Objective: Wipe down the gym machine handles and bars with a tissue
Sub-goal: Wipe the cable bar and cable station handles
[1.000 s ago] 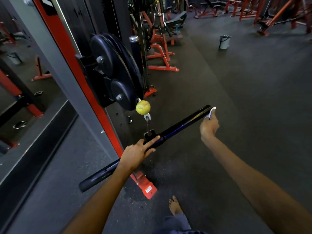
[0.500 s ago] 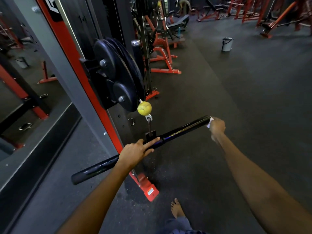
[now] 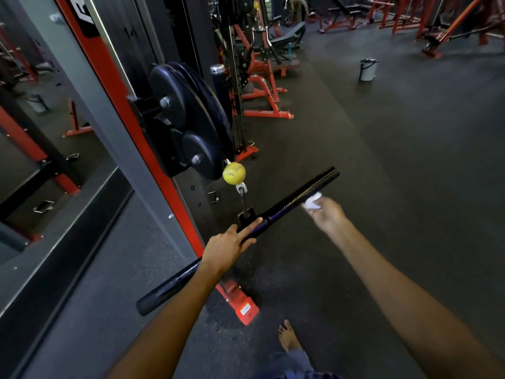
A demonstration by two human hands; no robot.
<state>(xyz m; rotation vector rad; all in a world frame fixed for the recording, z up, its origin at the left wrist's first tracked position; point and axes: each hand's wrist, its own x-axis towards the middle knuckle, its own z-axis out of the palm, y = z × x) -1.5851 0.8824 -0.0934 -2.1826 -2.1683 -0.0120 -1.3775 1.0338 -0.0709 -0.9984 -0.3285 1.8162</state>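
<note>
A long black bar [image 3: 297, 196] hangs from a cable clip below a yellow ball [image 3: 234, 173] on the red and grey machine frame [image 3: 114, 86]. My left hand [image 3: 228, 247] holds the bar near its middle bracket, with two fingers stretched along it. My right hand [image 3: 326, 214] pinches a crumpled white tissue [image 3: 311, 202] against the near side of the bar, a short way in from its right end. The bar's left end [image 3: 153, 299] points down toward the floor.
Black weight plates [image 3: 180, 119] are stored on the frame just above the ball. A mirror wall [image 3: 32, 132] runs along the left. Red benches and racks stand at the back, with a white bucket [image 3: 369, 69] on the dark rubber floor. My bare foot [image 3: 288, 337] is below.
My right hand with the tissue has slid from the bar's right tip inward along the bar. The left hand keeps its hold near the middle.
</note>
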